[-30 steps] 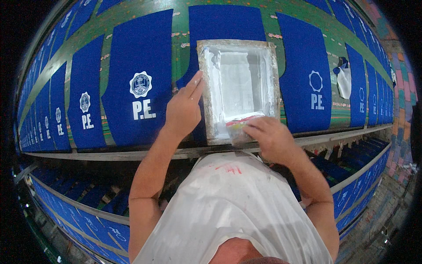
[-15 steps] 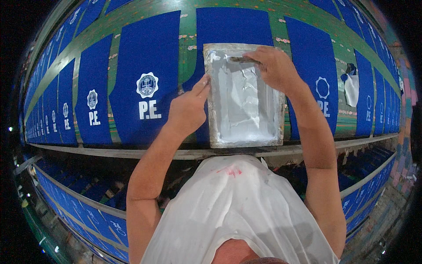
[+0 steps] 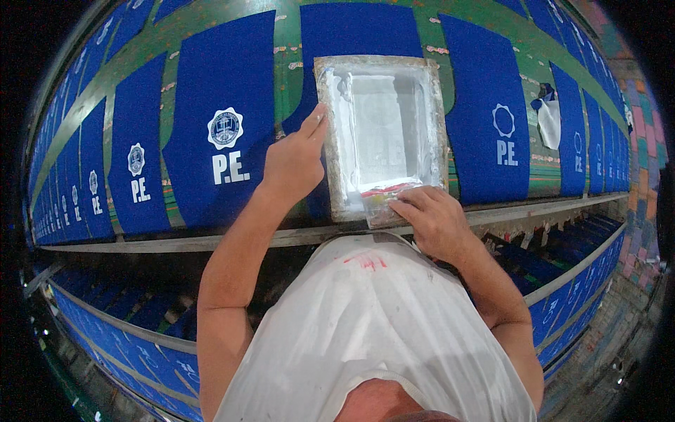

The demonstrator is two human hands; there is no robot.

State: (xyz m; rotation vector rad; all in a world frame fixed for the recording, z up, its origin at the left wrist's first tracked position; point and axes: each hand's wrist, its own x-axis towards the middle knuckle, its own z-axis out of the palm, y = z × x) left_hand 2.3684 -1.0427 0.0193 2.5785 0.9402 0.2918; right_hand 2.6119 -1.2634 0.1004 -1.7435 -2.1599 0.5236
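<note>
A screen-printing frame [image 3: 439, 119] lies on a blue fabric panel [image 3: 362, 32] in front of me. White ink [image 3: 344, 126] lines the inner sides of its mesh, and a faint round design shows through the middle. My left hand [image 3: 295, 165] grips the frame's left edge with its fingers pressed together. At the frame's near end, my right hand [image 3: 430, 218] holds a squeegee [image 3: 383, 211], with a red-smeared strip along its upper edge. The squeegee's blade is partly hidden by ink and fingers.
To the left, blue panels [image 3: 225, 70] carry a white emblem with dark detail and white letters. Panels on the right [image 3: 485, 77] show only a white outline ring and letters. A white cloth [image 3: 549, 123] lies on the green table [image 3: 541, 169]. Lower racks [image 3: 119, 309] hold more panels.
My right hand has drawn the squeegee from the frame's far end to its near end, spreading the ink off the middle. My left hand stays at the left edge.
</note>
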